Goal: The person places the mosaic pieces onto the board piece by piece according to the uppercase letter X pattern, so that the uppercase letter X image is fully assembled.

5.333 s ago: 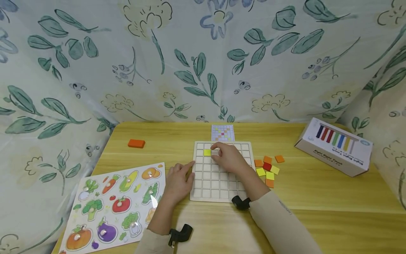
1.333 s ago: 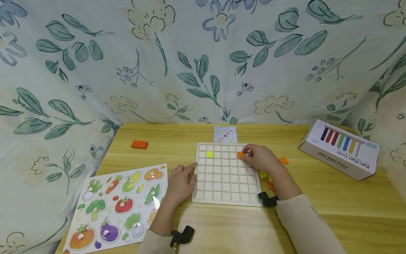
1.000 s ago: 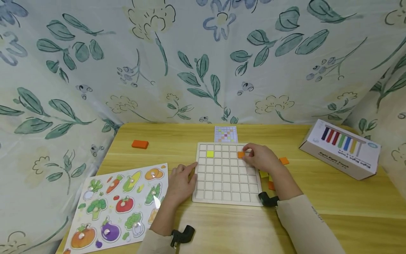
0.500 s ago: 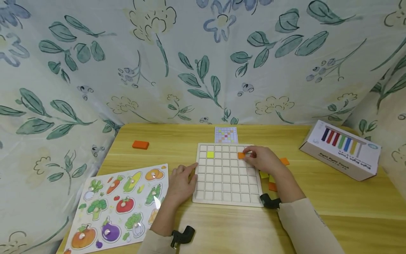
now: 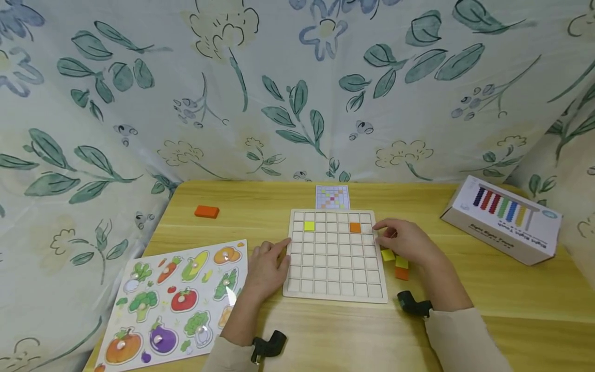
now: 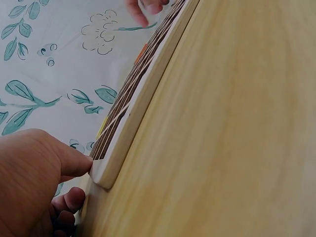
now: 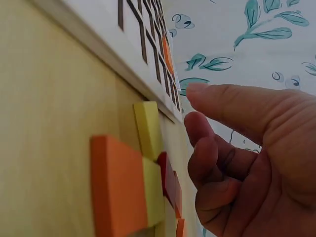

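Note:
A pale wooden grid board (image 5: 327, 258) lies mid-table, with a yellow square tile (image 5: 309, 226) and an orange square tile (image 5: 355, 227) set in cells of its second row from the back. My left hand (image 5: 266, 266) touches the board's left edge with extended fingertips. Just off the right edge, my right hand (image 5: 406, 240) hovers with loosely bent fingers and nothing between them. Below it lie loose tiles: in the right wrist view an orange one (image 7: 121, 182), a yellow one (image 7: 147, 128) and a red one (image 7: 168, 177). The hand hides part of this pile in the head view.
A printed pattern card (image 5: 332, 197) lies behind the board. The vegetable puzzle (image 5: 162, 305) is at front left, an orange block (image 5: 206, 212) at back left, and a toy box (image 5: 502, 219) at back right. A floral cloth (image 5: 297, 93) hangs behind the table.
The orange tile, earlier pinched by my right hand over the board, now lies released in its cell. That hand has drawn back right toward the loose tiles; my left hand stays at the edge.

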Available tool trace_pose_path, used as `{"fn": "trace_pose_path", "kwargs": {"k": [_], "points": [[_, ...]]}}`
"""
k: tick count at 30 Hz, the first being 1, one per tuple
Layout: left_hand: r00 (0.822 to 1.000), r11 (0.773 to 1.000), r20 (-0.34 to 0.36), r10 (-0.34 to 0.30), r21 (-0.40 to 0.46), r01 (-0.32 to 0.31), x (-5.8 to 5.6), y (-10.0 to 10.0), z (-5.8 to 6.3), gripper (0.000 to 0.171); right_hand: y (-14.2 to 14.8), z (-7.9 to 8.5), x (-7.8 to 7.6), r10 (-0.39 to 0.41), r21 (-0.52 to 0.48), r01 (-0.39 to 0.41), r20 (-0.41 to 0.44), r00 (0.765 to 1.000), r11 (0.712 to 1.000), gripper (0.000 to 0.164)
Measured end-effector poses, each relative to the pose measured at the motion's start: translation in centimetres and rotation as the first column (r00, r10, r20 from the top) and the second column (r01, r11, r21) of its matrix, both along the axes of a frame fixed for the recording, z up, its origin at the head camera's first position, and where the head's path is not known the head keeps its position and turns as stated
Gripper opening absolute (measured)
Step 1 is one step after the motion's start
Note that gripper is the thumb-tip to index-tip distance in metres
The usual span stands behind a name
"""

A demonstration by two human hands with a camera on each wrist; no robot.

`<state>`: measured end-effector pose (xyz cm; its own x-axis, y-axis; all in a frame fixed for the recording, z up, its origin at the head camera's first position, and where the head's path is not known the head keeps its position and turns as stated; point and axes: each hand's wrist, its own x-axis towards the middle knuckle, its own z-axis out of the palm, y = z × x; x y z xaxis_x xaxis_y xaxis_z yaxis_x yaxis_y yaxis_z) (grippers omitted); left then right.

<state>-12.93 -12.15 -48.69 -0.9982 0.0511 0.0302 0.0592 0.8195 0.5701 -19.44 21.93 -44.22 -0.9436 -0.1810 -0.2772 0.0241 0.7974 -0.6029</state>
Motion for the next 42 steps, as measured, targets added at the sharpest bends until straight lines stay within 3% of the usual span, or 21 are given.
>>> {"fn": "trace_pose_path", "kwargs": {"k": [6, 13, 17, 29, 42], "points": [[1.000, 1.000, -0.002, -0.002, 0.003, 0.002, 0.0, 0.1, 0.2, 0.043, 1.7, -0.1, 1.5, -0.028, 0.040, 0.025, 0.063, 0.998, 0.999, 0.028], [1.000, 1.000, -0.004, -0.001, 0.014, 0.001, 0.0, 0.1, 0.0, 0.043, 2.8, -0.1, 2.5, 0.020, 0.039, -0.023, 0.083, 0.996, 0.999, 0.029], [1.000, 1.000, -0.005, -0.004, 0.016, 0.004, 0.0, 0.0, -0.1, 0.043, 3.0, -0.3, 2.7, 0.028, 0.031, -0.031, 0.076, 0.997, 0.999, 0.029], [1.000, 1.000, -0.006, -0.002, 0.009, 0.002, 0.0, -0.1, -0.2, 0.043, 2.8, -0.8, 2.5, -0.046, 0.032, 0.044, 0.065, 0.997, 0.999, 0.034], [1.000, 1.000, 0.001, -0.001, 0.018, 0.001, 0.1, 0.0, 0.0, 0.043, 3.1, -1.2, 2.3, -0.020, 0.033, 0.019, 0.052, 0.998, 0.999, 0.030]]}}
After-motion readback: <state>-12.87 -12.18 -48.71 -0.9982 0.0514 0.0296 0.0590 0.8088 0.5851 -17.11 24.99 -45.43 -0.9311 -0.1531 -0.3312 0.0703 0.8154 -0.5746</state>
